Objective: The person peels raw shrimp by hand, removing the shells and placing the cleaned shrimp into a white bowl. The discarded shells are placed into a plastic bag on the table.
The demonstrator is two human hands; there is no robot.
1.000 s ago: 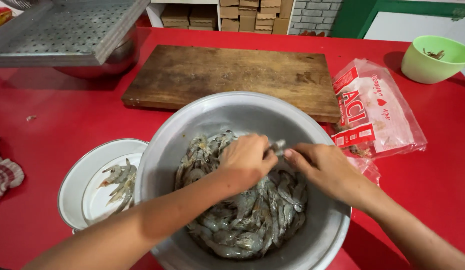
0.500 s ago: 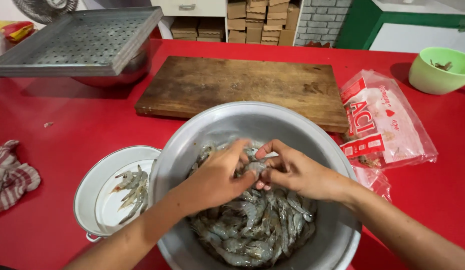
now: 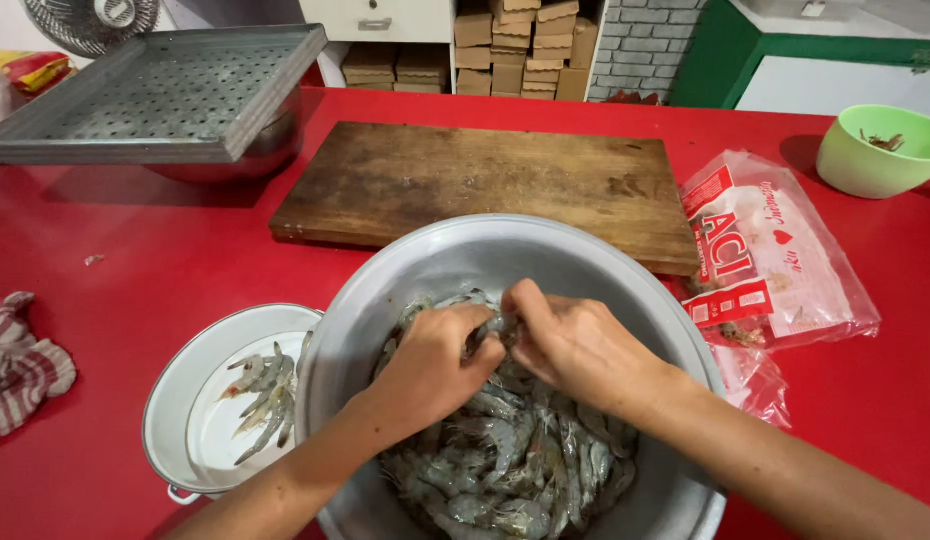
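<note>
A large metal bowl (image 3: 455, 250) sits at the front of the red table, filled with raw grey shrimp (image 3: 515, 465). Both my hands are inside it, close together above the pile. My left hand (image 3: 435, 365) and my right hand (image 3: 575, 345) together grip one shrimp (image 3: 492, 325) between their fingertips. Left of the bowl stands a white enamel dish (image 3: 185, 385) holding several shrimp (image 3: 265, 395).
A wooden cutting board (image 3: 485, 185) lies behind the bowl. A perforated metal tray (image 3: 155, 95) rests on a pot at the back left. A printed plastic bag (image 3: 775, 250) and a green bowl (image 3: 870, 155) are on the right; a striped cloth (image 3: 20, 365) lies far left.
My hands have drawn closer together over the shrimp pile and now both pinch one shrimp. The view has shifted slightly, showing more of the table's left side.
</note>
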